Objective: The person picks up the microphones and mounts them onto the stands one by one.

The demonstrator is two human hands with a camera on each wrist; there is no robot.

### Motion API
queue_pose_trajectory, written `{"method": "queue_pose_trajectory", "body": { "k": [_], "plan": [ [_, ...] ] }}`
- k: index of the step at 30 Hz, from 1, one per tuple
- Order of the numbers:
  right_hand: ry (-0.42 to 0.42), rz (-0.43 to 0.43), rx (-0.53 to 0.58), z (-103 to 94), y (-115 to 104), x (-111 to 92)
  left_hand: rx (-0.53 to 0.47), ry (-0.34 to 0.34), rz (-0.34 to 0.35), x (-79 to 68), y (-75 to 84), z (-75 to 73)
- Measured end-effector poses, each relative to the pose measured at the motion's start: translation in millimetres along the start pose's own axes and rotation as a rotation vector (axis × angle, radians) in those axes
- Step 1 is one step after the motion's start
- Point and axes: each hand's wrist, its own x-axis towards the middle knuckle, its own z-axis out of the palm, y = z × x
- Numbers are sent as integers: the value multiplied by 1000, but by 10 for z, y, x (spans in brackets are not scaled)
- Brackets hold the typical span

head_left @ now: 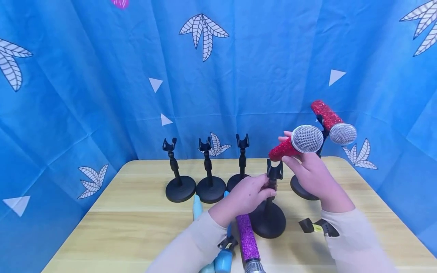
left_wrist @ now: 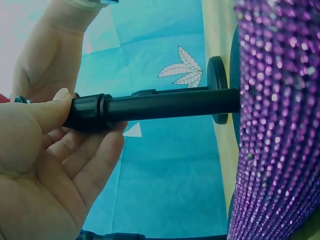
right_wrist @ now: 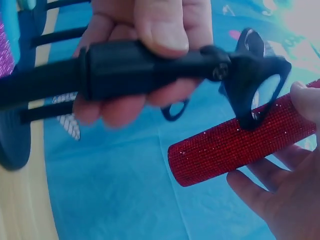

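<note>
Red rhinestone microphone (head_left: 293, 143), gripped in your right hand (head_left: 312, 168), is at one o'clock from the black desktop stand (head_left: 269, 206); your left hand (head_left: 249, 193) grips that stand; purple microphone (head_left: 248, 238) lies at its seven o'clock.

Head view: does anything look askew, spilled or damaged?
Nothing looks spilled or damaged. The microphone stand gripped by the left hand sits in front of the other stands, breaking their row, though it looks upright.
</note>
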Motion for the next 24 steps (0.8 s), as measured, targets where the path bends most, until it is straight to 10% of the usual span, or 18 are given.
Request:
{"method": "queue_pose_trajectory", "body": {
  "k": [16,24],
  "plan": [
    [-109,-71,79,209,-15,41,-19,-62,-27,3,8,-53],
    [-137,24,-2,250,49,33,-32,-62,-23,-23,-29,-38]
  ]
}}
